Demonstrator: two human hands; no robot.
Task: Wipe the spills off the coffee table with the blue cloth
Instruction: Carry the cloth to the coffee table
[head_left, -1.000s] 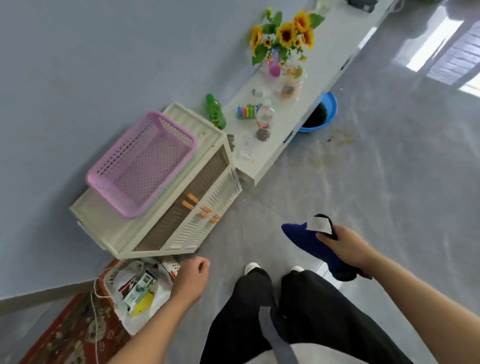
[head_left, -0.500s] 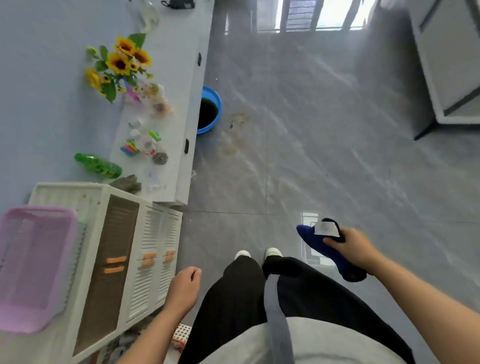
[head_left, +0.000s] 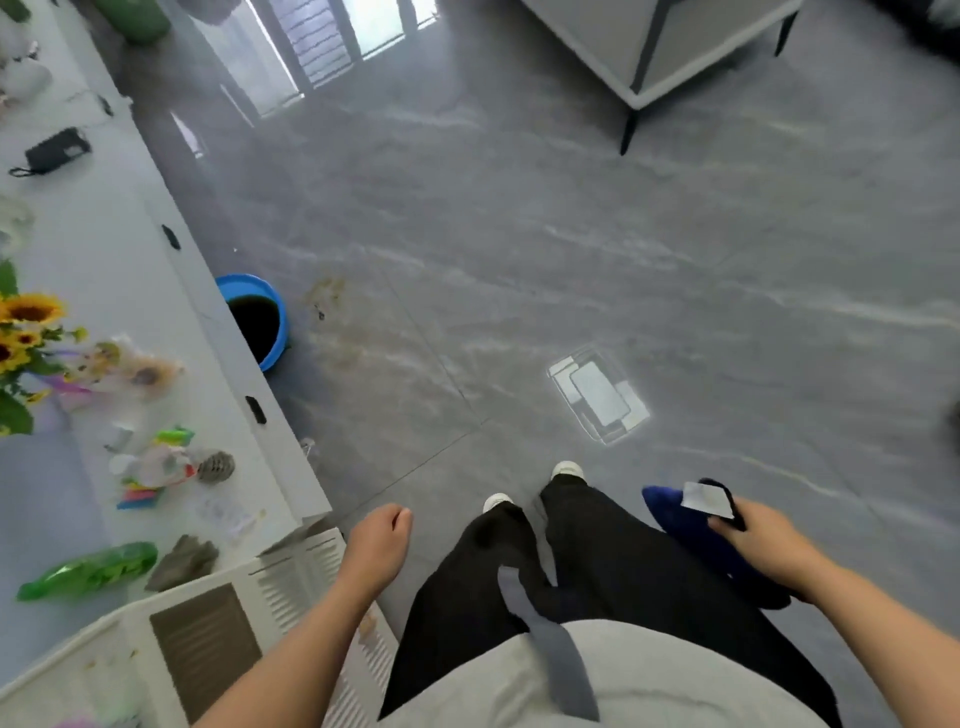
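My right hand (head_left: 763, 543) grips a dark blue cloth (head_left: 675, 519) with a white label, held low at my right side above the floor. My left hand (head_left: 376, 545) hangs at my left side, fingers curled into a loose fist with nothing in it. A grey table or seat with thin dark legs (head_left: 654, 62) stands at the far right of the room; whether it is the coffee table I cannot tell. Brownish stains (head_left: 324, 296) mark the grey floor near a blue basin.
A long white low cabinet (head_left: 124, 270) runs along the left, carrying sunflowers (head_left: 26, 322), a green bottle (head_left: 88, 569) and small items. A blue basin (head_left: 260, 322) of dark liquid stands beside it. A white slatted cabinet (head_left: 208, 639) is at lower left.
The view has swung to the right, away from the wall and pink basket toward the open floor and the grey furniture. My right hand keeps its hold on the cloth.
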